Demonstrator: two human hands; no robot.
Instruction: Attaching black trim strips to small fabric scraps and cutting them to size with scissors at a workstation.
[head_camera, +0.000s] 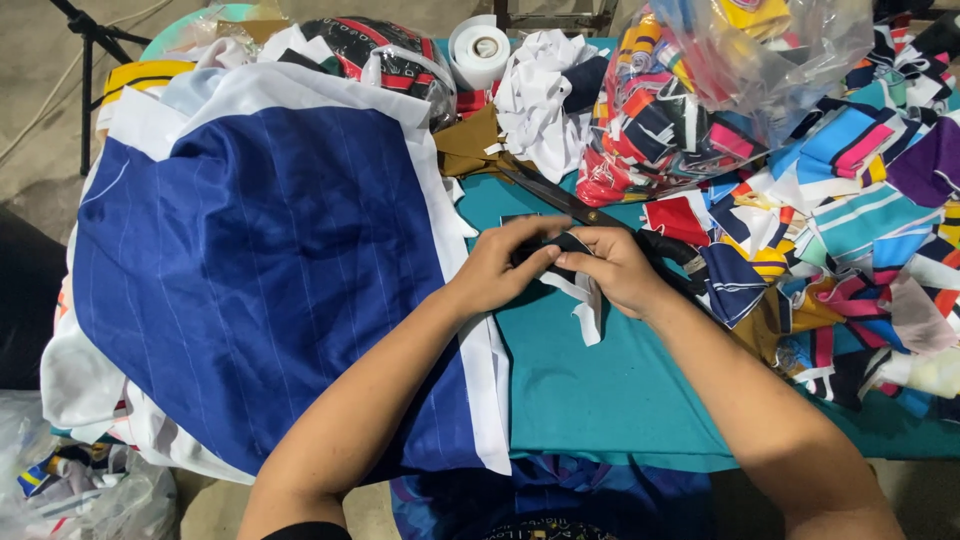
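Observation:
My left hand and my right hand meet over the teal table cover, both pinching a small dark fabric piece with a white strip hanging from it. Large scissors with black handles lie just behind my hands, blades pointing to the back left. A big blue cloth with white edging is spread to the left, under my left forearm.
A heap of coloured fabric scraps covers the right side. A clear plastic bag of scraps stands at the back, beside crumpled white cloth and a white tape roll. A tripod leg stands far left.

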